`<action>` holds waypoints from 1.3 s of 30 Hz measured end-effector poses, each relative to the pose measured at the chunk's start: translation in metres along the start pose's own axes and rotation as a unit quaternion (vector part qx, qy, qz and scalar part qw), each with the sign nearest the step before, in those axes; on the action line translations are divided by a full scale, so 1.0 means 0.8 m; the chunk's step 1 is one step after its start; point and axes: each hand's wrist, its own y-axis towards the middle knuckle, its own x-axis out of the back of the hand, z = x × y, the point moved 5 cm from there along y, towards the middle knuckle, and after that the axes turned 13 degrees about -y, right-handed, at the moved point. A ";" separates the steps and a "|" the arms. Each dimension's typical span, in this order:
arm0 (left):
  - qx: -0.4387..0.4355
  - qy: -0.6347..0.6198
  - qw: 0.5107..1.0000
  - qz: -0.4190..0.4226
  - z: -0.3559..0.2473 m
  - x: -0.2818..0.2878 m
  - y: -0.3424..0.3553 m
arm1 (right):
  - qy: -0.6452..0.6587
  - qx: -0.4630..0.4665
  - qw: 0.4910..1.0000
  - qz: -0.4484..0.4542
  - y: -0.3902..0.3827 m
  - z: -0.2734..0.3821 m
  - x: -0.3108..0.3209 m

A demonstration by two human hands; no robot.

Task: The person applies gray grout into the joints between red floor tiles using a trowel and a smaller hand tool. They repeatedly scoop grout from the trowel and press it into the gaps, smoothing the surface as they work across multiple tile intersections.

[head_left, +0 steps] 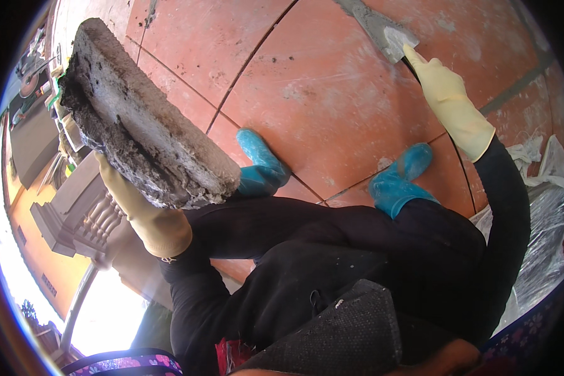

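My left hand (143,210), in a cream rubber glove, holds up a long grey piece crusted with mortar (160,122), tilted, with a hollow along its length. Its exact kind is unclear, and it hides my left fingers. My right hand (450,103), gloved alike, grips a trowel (400,42) with a flat metal blade, the index finger stretched toward the blade. That blade lies at the end of a strip of wet grey mortar (368,24) along a joint between reddish floor tiles (332,106). The trowel's handle is mostly hidden by my glove.
My teal rubber boots (398,178) stand on the tiles, apart. Clear plastic sheeting (539,229) lies at the right. A stone balustrade (94,219) rises at the left, with assorted items behind it. Dark open joints (254,56) and a grey filled joint (514,88) cross the floor.
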 end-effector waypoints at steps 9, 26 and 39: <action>-0.019 0.028 0.999 0.026 -0.002 0.000 -0.002 | 0.001 -0.025 0.999 0.039 -0.034 0.001 -0.032; -0.005 -0.058 0.996 0.069 -0.016 0.009 -0.028 | 0.045 0.036 0.998 -0.023 0.019 0.041 0.005; -0.034 -0.043 0.998 0.032 -0.019 0.024 -0.018 | 0.174 0.075 0.976 -0.107 0.004 0.020 -0.008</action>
